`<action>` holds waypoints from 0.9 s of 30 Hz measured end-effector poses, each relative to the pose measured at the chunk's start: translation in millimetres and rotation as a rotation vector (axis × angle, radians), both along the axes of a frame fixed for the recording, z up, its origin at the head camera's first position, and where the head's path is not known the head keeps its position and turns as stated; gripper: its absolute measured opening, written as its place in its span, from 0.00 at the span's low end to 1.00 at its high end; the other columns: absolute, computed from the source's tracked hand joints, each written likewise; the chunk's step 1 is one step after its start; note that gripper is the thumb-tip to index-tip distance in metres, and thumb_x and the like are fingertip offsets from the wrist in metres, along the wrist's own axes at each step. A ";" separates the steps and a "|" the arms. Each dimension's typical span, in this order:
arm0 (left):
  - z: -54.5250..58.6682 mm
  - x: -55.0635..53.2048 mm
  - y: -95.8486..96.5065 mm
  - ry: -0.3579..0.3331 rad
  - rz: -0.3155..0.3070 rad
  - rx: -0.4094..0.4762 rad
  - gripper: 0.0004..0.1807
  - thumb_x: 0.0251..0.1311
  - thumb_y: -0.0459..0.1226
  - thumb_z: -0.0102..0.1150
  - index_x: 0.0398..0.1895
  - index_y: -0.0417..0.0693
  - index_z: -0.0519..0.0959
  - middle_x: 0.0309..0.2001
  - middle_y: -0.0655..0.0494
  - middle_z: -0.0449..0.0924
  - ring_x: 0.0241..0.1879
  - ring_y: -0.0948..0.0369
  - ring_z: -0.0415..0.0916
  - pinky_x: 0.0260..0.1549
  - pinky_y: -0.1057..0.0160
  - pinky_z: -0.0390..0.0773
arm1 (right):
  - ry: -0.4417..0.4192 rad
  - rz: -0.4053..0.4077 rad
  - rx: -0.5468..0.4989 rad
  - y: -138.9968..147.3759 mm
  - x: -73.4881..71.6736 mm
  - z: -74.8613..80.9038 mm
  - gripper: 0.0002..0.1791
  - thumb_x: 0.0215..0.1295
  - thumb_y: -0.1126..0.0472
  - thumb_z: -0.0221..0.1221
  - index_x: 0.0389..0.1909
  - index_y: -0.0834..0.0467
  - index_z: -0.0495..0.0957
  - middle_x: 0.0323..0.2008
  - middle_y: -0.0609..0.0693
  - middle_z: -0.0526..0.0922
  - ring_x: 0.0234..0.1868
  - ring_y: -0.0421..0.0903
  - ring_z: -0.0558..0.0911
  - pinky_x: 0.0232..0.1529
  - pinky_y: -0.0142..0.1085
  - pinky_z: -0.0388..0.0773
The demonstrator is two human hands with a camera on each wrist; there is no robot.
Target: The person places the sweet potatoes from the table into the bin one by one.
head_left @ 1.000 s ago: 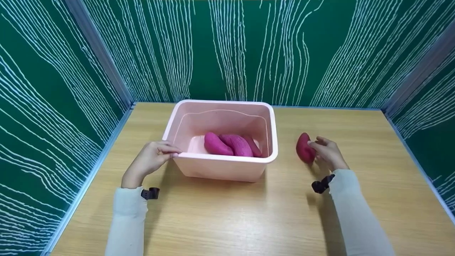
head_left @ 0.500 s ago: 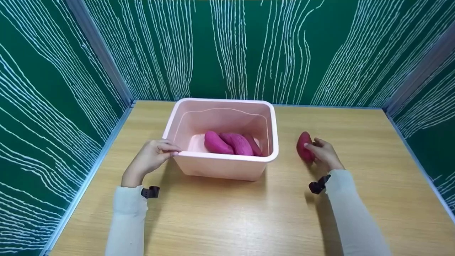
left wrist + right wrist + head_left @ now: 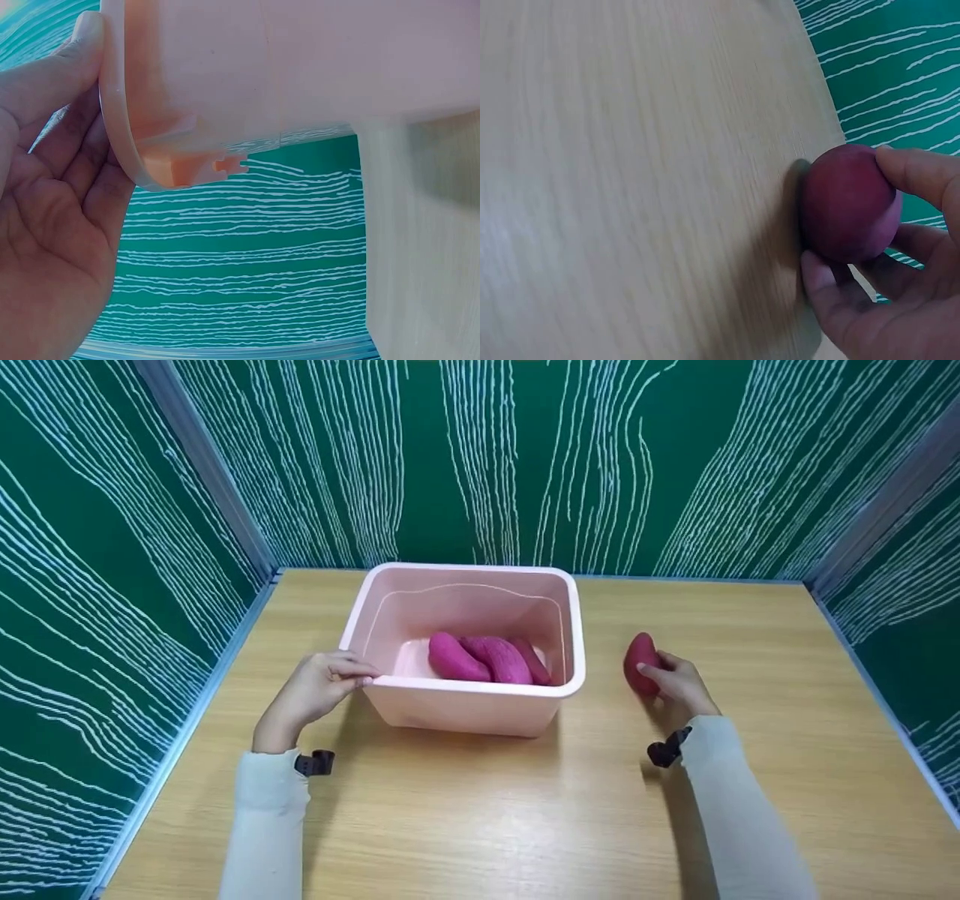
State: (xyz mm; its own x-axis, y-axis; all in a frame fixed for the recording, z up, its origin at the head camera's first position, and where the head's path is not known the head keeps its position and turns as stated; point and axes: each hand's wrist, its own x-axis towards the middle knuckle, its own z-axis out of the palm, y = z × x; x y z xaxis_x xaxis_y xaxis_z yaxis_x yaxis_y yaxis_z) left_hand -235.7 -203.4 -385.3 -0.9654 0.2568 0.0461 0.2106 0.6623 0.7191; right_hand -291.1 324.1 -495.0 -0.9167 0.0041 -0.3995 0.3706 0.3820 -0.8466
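My left hand (image 3: 319, 688) pinches the near-left corner of a pale pink plastic bin's rim (image 3: 465, 685); in the left wrist view the thumb (image 3: 88, 37) presses the rim from one side, with the fingers on its outer side. Three purple-pink sweet potatoes lie in the bin, among them a left one (image 3: 455, 658) and a middle one (image 3: 501, 660). Right of the bin, my right hand (image 3: 684, 686) grips a reddish sweet potato (image 3: 640, 662) between thumb and fingers. The right wrist view shows this sweet potato (image 3: 847, 202) end-on; whether it touches the table cannot be told.
The wooden table (image 3: 480, 817) is enclosed by green panels (image 3: 427, 465) with white wavy lines. Grey frame posts stand at the two back corners. Black wrist cameras (image 3: 315, 763) sit on both wrists.
My right hand has shifted slightly left and closed in further around the reddish sweet potato, thumb now over its near side. The left hand keeps its place on the bin rim.
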 end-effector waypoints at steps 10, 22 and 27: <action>-1.2 1.4 -1.8 -0.012 0.007 -0.004 0.11 0.59 0.30 0.62 0.43 0.47 0.86 0.51 0.48 0.82 0.58 0.46 0.73 0.55 0.48 0.76 | -0.028 -0.089 -0.131 -3.2 1.4 -4.6 0.45 0.70 0.48 0.54 0.76 0.57 0.37 0.75 0.63 0.46 0.73 0.59 0.55 0.73 0.48 0.57; -0.9 1.1 -1.0 -0.006 0.001 0.000 0.11 0.59 0.31 0.63 0.43 0.49 0.87 0.50 0.47 0.83 0.57 0.46 0.74 0.54 0.48 0.77 | -0.019 -0.112 -0.123 -5.3 5.7 -5.0 0.44 0.70 0.49 0.54 0.76 0.56 0.40 0.75 0.62 0.49 0.73 0.59 0.55 0.72 0.48 0.58; 0.0 0.6 -1.3 0.023 -0.023 0.007 0.09 0.58 0.31 0.64 0.41 0.46 0.87 0.47 0.48 0.84 0.52 0.49 0.75 0.53 0.50 0.80 | 0.006 -0.094 -0.072 -6.6 5.9 -3.1 0.42 0.71 0.49 0.52 0.76 0.58 0.42 0.74 0.63 0.51 0.72 0.58 0.58 0.72 0.48 0.60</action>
State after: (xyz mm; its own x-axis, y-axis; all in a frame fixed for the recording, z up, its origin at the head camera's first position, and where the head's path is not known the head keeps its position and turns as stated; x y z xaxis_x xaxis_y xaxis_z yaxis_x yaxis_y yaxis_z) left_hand -235.1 -204.7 -385.2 -0.9579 0.2784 0.0705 0.2423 0.6518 0.7186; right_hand -285.2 317.5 -498.2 -0.9161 0.0611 -0.3963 0.3966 0.2838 -0.8730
